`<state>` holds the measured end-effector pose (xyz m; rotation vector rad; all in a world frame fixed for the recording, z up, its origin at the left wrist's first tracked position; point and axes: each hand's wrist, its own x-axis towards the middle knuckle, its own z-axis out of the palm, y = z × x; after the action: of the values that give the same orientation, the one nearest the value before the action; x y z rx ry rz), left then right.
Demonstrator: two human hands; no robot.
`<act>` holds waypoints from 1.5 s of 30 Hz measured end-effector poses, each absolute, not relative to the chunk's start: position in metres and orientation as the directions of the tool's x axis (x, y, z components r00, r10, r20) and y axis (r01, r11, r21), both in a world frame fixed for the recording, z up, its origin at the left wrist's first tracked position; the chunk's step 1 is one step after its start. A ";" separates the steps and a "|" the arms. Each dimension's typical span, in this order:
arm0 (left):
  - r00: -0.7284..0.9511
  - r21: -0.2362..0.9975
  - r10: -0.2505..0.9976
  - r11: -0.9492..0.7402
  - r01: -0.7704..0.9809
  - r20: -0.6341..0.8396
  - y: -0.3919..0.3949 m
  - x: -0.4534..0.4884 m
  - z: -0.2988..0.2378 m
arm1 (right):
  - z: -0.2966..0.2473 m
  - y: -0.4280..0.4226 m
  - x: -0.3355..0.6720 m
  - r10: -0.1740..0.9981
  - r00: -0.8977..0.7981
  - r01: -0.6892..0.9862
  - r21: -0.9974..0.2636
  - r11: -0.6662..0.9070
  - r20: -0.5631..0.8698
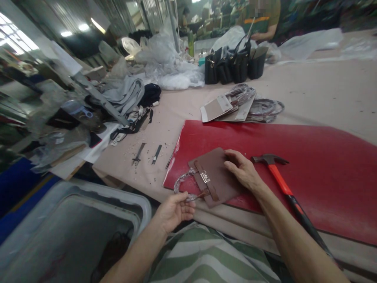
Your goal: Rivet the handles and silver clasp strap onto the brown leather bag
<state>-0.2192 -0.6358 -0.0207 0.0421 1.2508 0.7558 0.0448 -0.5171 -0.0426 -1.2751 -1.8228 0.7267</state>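
Brown bag panel (229, 177) lies flat near the near-left corner of a red mat (324, 157), its handle side turned to the left. Its plastic-wrapped handle (177, 184) loops out over the mat's edge, and the left hand (176, 210) pinches the near side of that loop between thumb and fingers. The right hand (244, 171) rests on the panel's opposite side, thumb on the brown face and fingers at the far edge; whether it grips or only steadies, I cannot tell. Between the hands, a metal clasp (205, 176) sits on a brown strap (212, 192) across the panel.

Just right of the right hand, a claw hammer (279, 179) lies on the mat, its red and black handle running toward the near edge. Left of the mat, two small metal tools (157, 154) lie apart on the pale table (321, 88) among dark specks. Beyond the mat's far edge is a pile of panels (218, 108) with wrapped handles, then a row of black bags (240, 68). Clear plastic (167, 59) heaps up to their left. A grey bin (144, 202) stands at lower left; across the table is another person (272, 21).
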 end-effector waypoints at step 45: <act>-0.183 0.835 0.854 0.516 0.189 -0.487 -0.570 -0.301 -0.019 | -0.114 -0.529 0.080 0.719 -0.591 0.668 -0.277 0.691 0.367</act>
<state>-0.3013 -0.5703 -0.0188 0.8948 1.6772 0.7685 0.0802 -0.5292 -0.1142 -1.0712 -2.4485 0.1511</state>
